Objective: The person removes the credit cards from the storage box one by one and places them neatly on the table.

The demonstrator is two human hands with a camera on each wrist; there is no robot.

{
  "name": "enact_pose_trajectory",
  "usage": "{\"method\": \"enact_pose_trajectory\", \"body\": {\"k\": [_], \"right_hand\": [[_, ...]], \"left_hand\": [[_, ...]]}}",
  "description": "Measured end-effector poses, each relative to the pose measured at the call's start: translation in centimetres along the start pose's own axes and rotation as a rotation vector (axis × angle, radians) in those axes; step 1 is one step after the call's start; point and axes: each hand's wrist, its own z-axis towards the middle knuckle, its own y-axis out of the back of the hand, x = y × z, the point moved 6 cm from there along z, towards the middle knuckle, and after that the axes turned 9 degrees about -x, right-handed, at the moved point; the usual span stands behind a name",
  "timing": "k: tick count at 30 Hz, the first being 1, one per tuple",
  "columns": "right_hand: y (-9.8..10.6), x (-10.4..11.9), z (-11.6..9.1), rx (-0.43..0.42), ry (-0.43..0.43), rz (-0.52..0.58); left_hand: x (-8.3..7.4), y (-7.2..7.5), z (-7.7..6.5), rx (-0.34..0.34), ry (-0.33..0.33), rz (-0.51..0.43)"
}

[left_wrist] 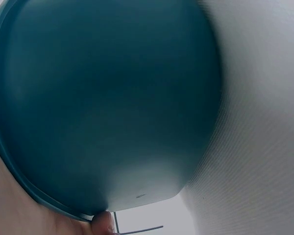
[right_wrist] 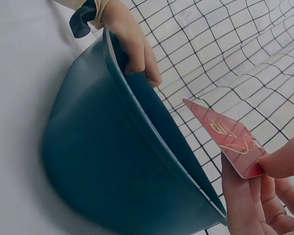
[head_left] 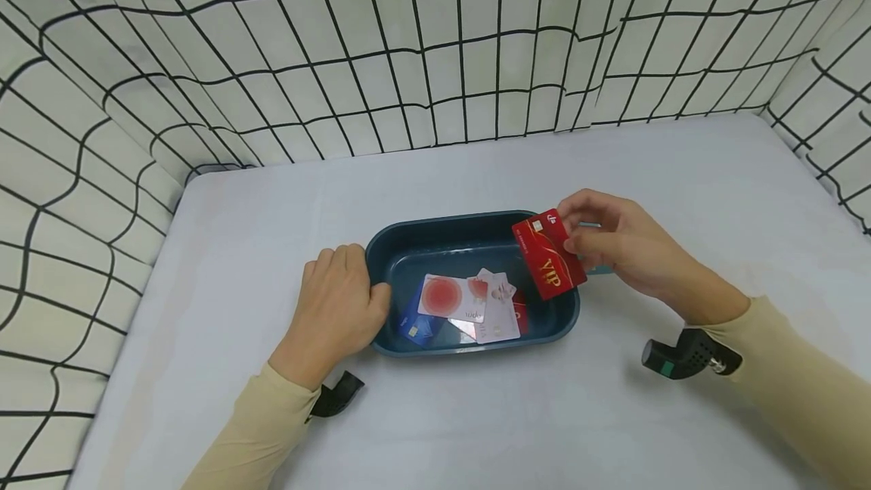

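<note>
Roughly midway is where I'd put the work, judging by how the cards lie. My right grip (head_left: 612, 237) pinches a red VIP card (head_left: 549, 254) between thumb and fingers, holding it tilted above the bin's right end, clear of the rim. My left grip (head_left: 338, 301) is curled over the rim at the left end of the bin (head_left: 438, 351), seemingly to steady it on the desk (head_left: 476, 422).

Down on the bin's floor, toward its near side, several cards overlap loosely: a blue card (head_left: 416, 325), a white card with a red circle (head_left: 444, 297), a pale card (head_left: 502, 320) and a second red card (head_left: 522, 314) that is partly covered. The exact count I can't tell.

Just beyond the bin's right end, something light blue (head_left: 600, 270) is mostly hidden by my right grip. Whether the VIP card is going in or coming out, the view doesn't settle; either way, its placing looks unfinished.
</note>
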Motion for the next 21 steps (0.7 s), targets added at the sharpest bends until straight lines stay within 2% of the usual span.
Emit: {"method": "enact_pose_trajectory", "body": {"k": [12, 21], "right_hand": [[2.2, -1.2, -0.6, -0.073, -0.025, -0.003], [3.5, -1.9, -0.8, -0.073, -0.025, -0.012]], "left_hand": [[0.0, 0.0, 0.0, -0.003, -0.004, 0.007], [-0.1, 0.0, 0.1, 0.001, -0.001, 0.017]]}}
